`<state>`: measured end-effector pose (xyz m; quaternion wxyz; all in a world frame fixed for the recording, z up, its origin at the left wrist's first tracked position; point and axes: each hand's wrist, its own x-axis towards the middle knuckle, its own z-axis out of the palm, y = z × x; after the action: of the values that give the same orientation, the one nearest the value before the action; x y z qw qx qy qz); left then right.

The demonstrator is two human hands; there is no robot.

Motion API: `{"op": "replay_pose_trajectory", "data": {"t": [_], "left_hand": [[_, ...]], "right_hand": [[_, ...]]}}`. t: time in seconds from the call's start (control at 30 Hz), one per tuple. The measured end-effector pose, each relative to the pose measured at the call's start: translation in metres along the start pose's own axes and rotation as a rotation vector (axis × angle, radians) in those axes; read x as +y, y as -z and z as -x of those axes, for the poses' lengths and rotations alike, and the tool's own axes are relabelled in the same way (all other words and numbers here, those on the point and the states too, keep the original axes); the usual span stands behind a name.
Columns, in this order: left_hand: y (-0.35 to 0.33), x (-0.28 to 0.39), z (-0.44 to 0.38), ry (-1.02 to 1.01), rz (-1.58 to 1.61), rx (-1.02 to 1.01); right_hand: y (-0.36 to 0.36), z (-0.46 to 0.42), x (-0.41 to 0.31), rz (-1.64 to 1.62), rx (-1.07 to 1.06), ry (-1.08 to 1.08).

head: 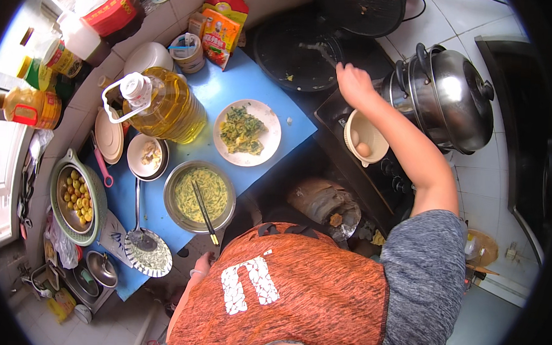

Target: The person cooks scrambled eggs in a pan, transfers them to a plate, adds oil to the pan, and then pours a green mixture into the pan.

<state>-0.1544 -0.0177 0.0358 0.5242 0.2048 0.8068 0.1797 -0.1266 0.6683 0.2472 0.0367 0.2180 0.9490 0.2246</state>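
Observation:
My right hand (pixel 354 84) is closed around the handle of a spatula (pixel 320 51) whose blade reaches over a dark electric griddle pan (pixel 286 63) with a few food crumbs in it. My left hand (pixel 204 261) hangs low by the counter's edge, partly hidden by my shirt; its fingers are unclear. Nearest to it, chopsticks (pixel 201 206) rest in a metal bowl (pixel 168 192) of pale egg batter with chopped greens. Beyond that, a white plate (pixel 270 149) bears cooked egg and greens. A plastic basket (pixel 379 152) with eggs (pixel 363 149) sits below my right forearm.
A large oil bottle (pixel 176 106) stands on the blue counter (pixel 206 82), near a small bowl (pixel 136 165), a ladle (pixel 137 207) on a plate (pixel 165 270) and a green colander (pixel 58 226) holding a bowl of yellow fruit. At right stands a steel steamer pot (pixel 453 97).

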Motion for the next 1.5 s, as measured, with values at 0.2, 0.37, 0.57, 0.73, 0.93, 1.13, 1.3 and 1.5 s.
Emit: {"op": "replay_pose_trajectory", "data": {"t": [0.2, 0.37, 0.57, 0.73, 0.93, 1.13, 1.3, 1.5], "left_hand": [[-0.015, -0.041, -0.02, -0.086, -0.033, 0.013], [-0.022, -0.072, -0.018, -0.027, 0.013, -0.007], [-0.047, -0.1, -0.041, -0.061, 0.186, -0.052], [-0.055, -0.095, -0.047, -0.038, 0.07, -0.051], [-0.024, -0.043, -0.032, -0.043, 0.069, -0.015], [-0.001, -0.006, -0.005, 0.005, 0.023, -0.01], [-0.02, -0.036, -0.012, -0.018, 0.118, 0.031], [-0.038, -0.062, -0.032, -0.109, 0.028, 0.05]], "right_hand": [[-0.061, -0.054, 0.041, -0.183, -0.027, -0.197], [-0.074, -0.043, 0.031, -0.18, -0.092, -0.238], [-0.014, -0.004, 0.013, -0.174, -0.38, -0.122], [0.038, -0.007, 0.011, -0.221, -0.607, -0.051], [0.041, -0.049, 0.029, -0.136, -0.623, 0.022], [0.05, -0.07, 0.029, -0.157, -0.965, 0.021], [0.075, -0.064, 0.029, -0.584, -0.983, 0.012], [0.068, -0.072, 0.028, -0.778, -0.876, -0.08]]}}
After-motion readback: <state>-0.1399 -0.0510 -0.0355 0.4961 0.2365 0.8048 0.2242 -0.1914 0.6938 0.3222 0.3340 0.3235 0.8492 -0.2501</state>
